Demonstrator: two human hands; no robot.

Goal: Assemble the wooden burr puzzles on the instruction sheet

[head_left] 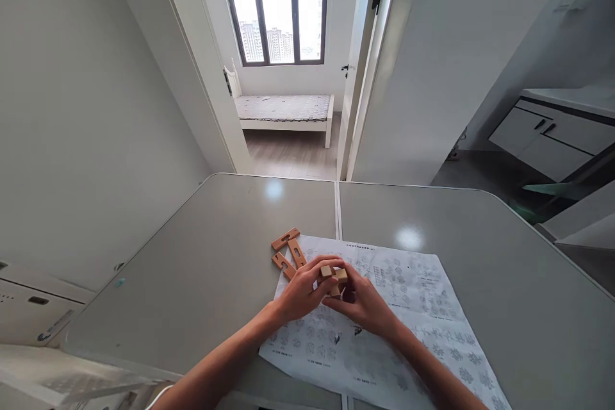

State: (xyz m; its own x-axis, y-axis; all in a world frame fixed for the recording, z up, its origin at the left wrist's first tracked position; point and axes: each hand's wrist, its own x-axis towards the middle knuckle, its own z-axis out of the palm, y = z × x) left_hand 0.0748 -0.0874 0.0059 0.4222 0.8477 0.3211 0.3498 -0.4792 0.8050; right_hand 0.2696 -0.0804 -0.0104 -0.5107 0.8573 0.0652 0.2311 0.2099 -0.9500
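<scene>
Both of my hands meet over a printed sheet on the table. Between them is a small cluster of light wooden puzzle blocks (pixel 335 283), partly hidden by the fingers. My left hand (pixel 303 288) wraps it from the left, its thumb lying across the near side. From the right, my right hand (pixel 361 301) closes on the same cluster with thumb and fingers. Several reddish-brown notched wooden pieces (pixel 298 252) lie just beyond my left hand, at the sheet's upper left edge. Diagrams and small text cover the instruction sheet (pixel 408 295), which has visible folds.
The grey table (pixel 230 224) has a pale seam running down its middle. Past its far edge, a doorway leads to a room with a bed (pixel 288 109) under a window (pixel 276 6). A white cabinet (pixel 552 134) stands at the right.
</scene>
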